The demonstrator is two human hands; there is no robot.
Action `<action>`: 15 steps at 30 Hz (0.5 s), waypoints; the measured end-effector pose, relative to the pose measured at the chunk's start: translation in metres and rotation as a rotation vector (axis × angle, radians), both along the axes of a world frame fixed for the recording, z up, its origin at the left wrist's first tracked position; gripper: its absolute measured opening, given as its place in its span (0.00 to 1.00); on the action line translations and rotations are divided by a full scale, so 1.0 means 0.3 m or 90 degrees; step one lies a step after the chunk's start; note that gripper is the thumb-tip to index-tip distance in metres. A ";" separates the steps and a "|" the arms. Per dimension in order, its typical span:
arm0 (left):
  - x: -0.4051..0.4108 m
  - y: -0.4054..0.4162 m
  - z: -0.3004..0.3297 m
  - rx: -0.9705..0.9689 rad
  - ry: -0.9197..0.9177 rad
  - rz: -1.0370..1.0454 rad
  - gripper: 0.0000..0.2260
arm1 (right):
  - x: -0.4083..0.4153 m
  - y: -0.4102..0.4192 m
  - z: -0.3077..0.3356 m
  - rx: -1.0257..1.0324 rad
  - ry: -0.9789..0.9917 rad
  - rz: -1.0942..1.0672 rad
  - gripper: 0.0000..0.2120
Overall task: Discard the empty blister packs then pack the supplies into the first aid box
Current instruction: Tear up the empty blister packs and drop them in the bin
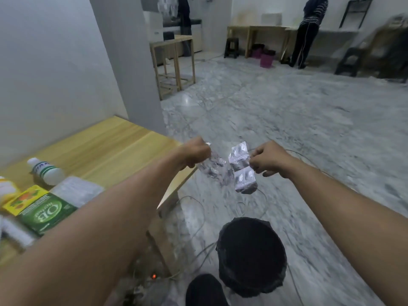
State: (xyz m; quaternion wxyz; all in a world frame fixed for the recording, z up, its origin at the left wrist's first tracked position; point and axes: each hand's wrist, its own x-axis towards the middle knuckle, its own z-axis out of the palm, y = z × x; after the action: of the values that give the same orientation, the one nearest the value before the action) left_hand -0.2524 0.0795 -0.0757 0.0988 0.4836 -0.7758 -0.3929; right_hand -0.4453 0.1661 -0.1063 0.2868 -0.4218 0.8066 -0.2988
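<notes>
Silver foil shines on two blister packs held up in the air, out past the right edge of the table (114,144) and above the floor (287,120). The left hand (194,154) has its fingers closed tight on the top end of the left pack (215,170). That pack is long and slants down to the right, with its low end almost touching the other one. It looks blurry, so its pockets are hard to see. The right hand (268,159) pinches the right pack (241,167) by its right edge, thumb and fingers pressed together. This pack hangs nearly straight up and down, with its long side running from top to bottom.

A black bin (251,257) stands on the floor, near and below the packs. On the left, a white bottle (47,171) lies on its side on the table. A green box (47,213) and a yellow box (24,199) lie nearer, partly hidden by the left arm. More white things at the left edge are cut off and too blurry to name.
</notes>
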 end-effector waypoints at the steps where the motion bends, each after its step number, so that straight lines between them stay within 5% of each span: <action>1: -0.037 0.012 -0.035 0.001 -0.020 -0.024 0.03 | -0.031 0.019 -0.027 0.013 0.010 -0.013 0.05; 7: -0.176 0.072 -0.282 -0.118 -0.085 -0.051 0.09 | -0.167 0.118 -0.235 0.090 0.056 -0.070 0.07; 15: -0.274 0.135 -0.605 -0.091 -0.150 -0.055 0.06 | -0.224 0.204 -0.551 0.182 0.118 -0.084 0.08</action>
State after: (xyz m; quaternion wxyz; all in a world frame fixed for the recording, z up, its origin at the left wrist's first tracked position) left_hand -0.3346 0.1200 -0.2573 0.0237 0.4842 -0.8282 -0.2813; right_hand -0.5124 0.2272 -0.2715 0.2482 -0.3483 0.8898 -0.1591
